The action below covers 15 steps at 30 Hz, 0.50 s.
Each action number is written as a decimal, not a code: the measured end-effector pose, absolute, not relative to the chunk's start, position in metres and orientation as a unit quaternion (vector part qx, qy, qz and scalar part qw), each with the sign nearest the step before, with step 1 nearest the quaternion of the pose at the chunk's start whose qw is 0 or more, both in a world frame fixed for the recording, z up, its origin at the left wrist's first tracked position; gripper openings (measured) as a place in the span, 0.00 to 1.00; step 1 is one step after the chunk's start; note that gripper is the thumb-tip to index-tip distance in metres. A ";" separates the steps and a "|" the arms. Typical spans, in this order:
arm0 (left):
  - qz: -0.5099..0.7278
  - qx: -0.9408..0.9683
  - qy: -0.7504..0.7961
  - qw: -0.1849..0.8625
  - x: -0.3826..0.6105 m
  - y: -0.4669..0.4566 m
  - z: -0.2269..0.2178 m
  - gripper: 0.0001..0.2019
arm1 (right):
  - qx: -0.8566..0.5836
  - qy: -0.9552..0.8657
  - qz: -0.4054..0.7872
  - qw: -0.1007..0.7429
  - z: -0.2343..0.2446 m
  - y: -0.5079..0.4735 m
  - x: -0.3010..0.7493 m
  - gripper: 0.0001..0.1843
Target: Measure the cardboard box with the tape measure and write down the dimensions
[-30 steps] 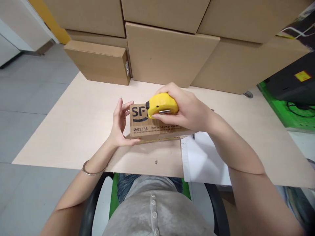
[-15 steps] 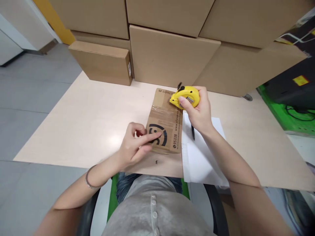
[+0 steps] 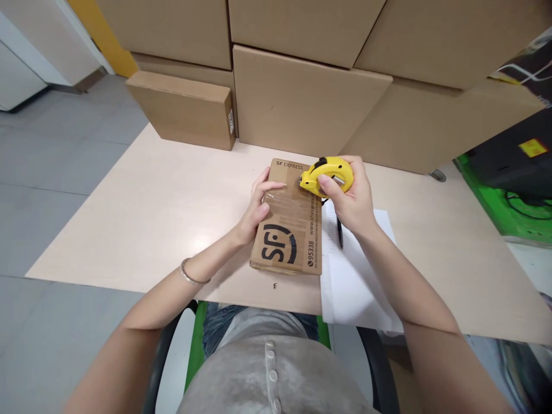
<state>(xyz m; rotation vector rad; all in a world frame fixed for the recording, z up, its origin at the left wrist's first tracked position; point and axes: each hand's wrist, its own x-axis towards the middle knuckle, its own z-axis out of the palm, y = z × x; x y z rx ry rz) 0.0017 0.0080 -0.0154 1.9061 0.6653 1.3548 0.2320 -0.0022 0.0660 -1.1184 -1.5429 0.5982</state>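
A small brown SF Express cardboard box (image 3: 287,230) lies on the table in front of me, its printed face up. My left hand (image 3: 254,210) grips the box's left edge, with one finger stretched over the top and the thumb on the side. In my right hand (image 3: 356,198) is a yellow tape measure (image 3: 330,174), thumb on its case. The tape measure's mouth hovers over or touches the upper right of the box; I cannot tell which.
White papers (image 3: 360,282) with a black pen (image 3: 340,233) lie right of the box. Large cardboard boxes (image 3: 302,98) stand stacked along the back, with a flatter box (image 3: 185,112) at the left. Dark equipment (image 3: 513,155) stands at the right.
My left hand has moved from pointing at the printed logo up to the box's left edge and taken hold there. My right hand keeps the tape measure near the same spot.
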 end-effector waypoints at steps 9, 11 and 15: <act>0.545 0.699 0.251 0.388 0.003 0.002 -0.018 0.25 | -0.435 -0.705 0.274 0.488 0.081 0.001 0.227 0.26; 0.558 0.681 0.240 0.409 0.005 0.003 -0.019 0.30 | -0.414 -0.739 0.265 0.460 0.088 0.006 0.219 0.26; 0.581 0.657 0.214 0.431 0.010 0.005 -0.019 0.40 | -0.383 -0.803 0.223 0.397 0.099 0.016 0.198 0.26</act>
